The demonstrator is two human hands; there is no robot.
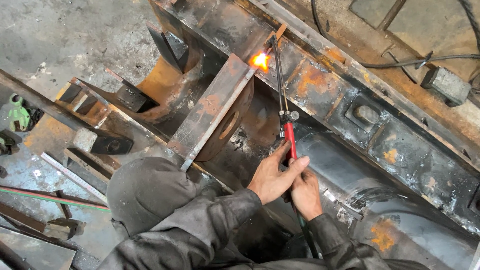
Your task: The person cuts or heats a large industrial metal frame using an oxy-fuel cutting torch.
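Both hands grip a gas cutting torch (285,100) by its red handle (289,141). My left hand (272,177) wraps the handle from the left, thumb along its side. Just below and behind it, my right hand (305,196) holds the rear of the handle, where a dark hose leaves. The torch's thin tubes run up to the tip. An orange flame (260,61) burns at the top end of a rusty steel plate (215,107), where the plate meets a large blackened steel beam (350,95). Grey sleeves and a grey hood (150,192) fill the bottom.
Black cables (400,62) and a concrete block (446,85) lie at the top right. At left are a green clamp (19,114), a steel ruler (72,176), a red and green hose (50,197) and steel offcuts on the concrete floor.
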